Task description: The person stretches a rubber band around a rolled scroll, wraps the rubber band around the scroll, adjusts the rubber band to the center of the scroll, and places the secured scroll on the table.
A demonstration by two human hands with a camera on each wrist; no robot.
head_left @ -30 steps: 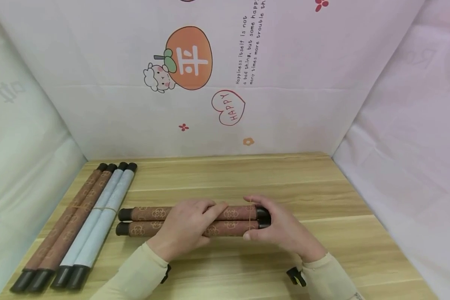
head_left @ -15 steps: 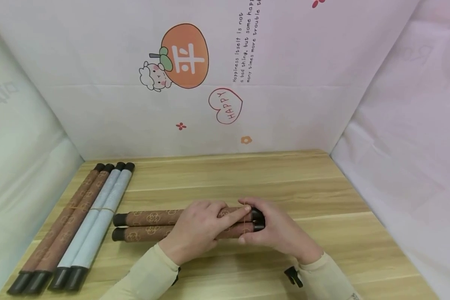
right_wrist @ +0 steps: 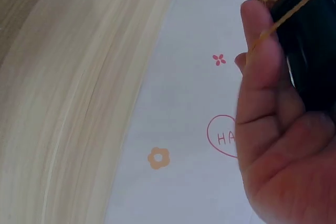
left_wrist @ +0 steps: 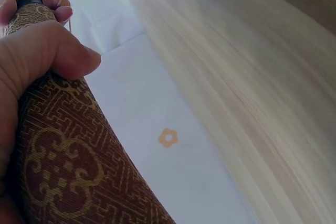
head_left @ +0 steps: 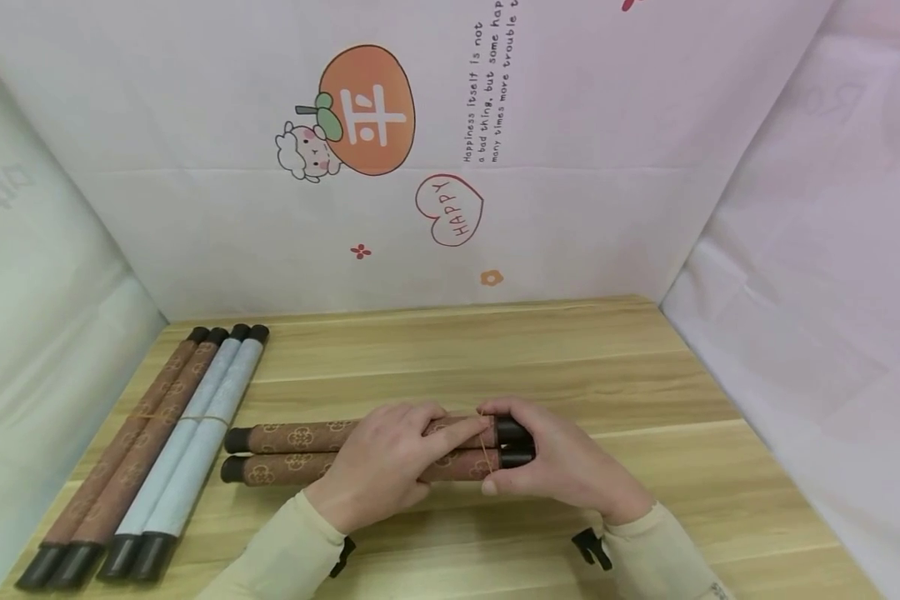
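Two brown rolled scrolls [head_left: 297, 437] with gold patterns and black end knobs [head_left: 512, 430] lie side by side, crosswise above the table. My left hand [head_left: 381, 465] grips them around the middle, its index fingertip reaching to the rubber band [head_left: 485, 454] near their right end. My right hand [head_left: 562, 467] is around the right knobs, holding the band stretched between thumb and fingers. In the left wrist view the thumb lies over the patterned scroll [left_wrist: 63, 171]. The right wrist view shows the band [right_wrist: 294, 12] running taut across a finger, beside a black knob [right_wrist: 310, 51].
At left on the wooden table [head_left: 570, 358] lie two more brown scrolls [head_left: 138, 442] and two pale blue scrolls [head_left: 202, 442], each pair with a rubber band around it. White printed cloth [head_left: 570, 167] stands behind and on both sides.
My left hand's index finger has stretched right to the rubber band. The band, upright across the scrolls before, now slants. My right hand stays at the right knobs.
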